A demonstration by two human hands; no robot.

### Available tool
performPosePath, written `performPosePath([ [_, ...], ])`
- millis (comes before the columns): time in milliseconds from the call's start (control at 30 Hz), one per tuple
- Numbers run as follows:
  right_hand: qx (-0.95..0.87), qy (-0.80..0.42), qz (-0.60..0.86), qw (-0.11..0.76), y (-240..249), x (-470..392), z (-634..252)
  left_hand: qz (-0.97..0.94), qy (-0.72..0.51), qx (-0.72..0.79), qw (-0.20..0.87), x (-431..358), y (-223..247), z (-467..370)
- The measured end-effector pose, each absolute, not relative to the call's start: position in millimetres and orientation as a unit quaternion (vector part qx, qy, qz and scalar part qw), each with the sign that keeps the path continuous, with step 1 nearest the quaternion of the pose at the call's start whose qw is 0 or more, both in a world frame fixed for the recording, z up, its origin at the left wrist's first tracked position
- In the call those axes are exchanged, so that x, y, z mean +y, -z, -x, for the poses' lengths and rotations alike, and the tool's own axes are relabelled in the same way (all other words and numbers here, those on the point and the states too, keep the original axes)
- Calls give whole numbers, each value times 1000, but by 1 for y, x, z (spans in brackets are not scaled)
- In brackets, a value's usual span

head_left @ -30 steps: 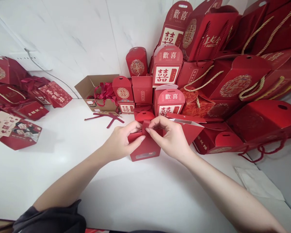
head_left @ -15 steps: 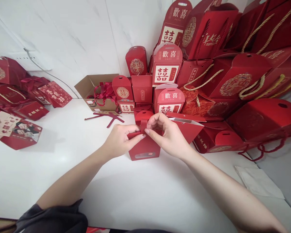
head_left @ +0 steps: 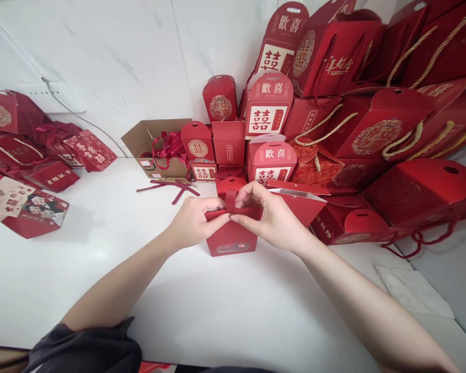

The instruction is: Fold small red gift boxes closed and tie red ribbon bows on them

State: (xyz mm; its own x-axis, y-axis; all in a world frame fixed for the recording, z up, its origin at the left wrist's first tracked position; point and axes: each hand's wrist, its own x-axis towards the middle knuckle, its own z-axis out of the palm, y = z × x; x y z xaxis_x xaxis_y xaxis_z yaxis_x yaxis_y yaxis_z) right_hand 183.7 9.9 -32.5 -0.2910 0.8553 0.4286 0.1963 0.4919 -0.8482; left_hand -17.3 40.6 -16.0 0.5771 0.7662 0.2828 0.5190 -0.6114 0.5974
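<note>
A red gift box [head_left: 233, 233] with a small clear window low on its front stands upright on the white table [head_left: 202, 305]. From the middle of its top edge rises a looped red strap [head_left: 231, 199]. My left hand [head_left: 190, 223] pinches the top edge just left of the strap, thumb in front and fingers behind. On the other side, my right hand [head_left: 275, 220] grips the edge beside the strap, its thumb pressed on the front and its index finger curled near the loop. The two thumb tips almost meet below the strap. Both hands' other fingers are partly hidden.
Stacked red gift boxes [head_left: 270, 122] crowd the back and right. A cardboard box [head_left: 135, 140] holding red ribbon [head_left: 169, 150] stands behind, with loose dark red straps [head_left: 178, 189] before it. More red boxes [head_left: 23, 140] sit at left. White tissue [head_left: 415, 290] lies at right.
My right thumb has slid down from the strap to the box's top edge, beside the left thumb. The box stays in place; the view has shifted slightly.
</note>
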Motion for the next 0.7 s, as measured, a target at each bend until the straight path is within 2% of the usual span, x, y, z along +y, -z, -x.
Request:
performPosePath([
  [500, -725, -332, 366, 480, 34, 10, -183, -853, -266, 374, 249, 41, 19, 18],
  [700, -715, -319, 387, 486, 36, 12, -180, -877, -285, 341, 185, 45, 25, 20],
])
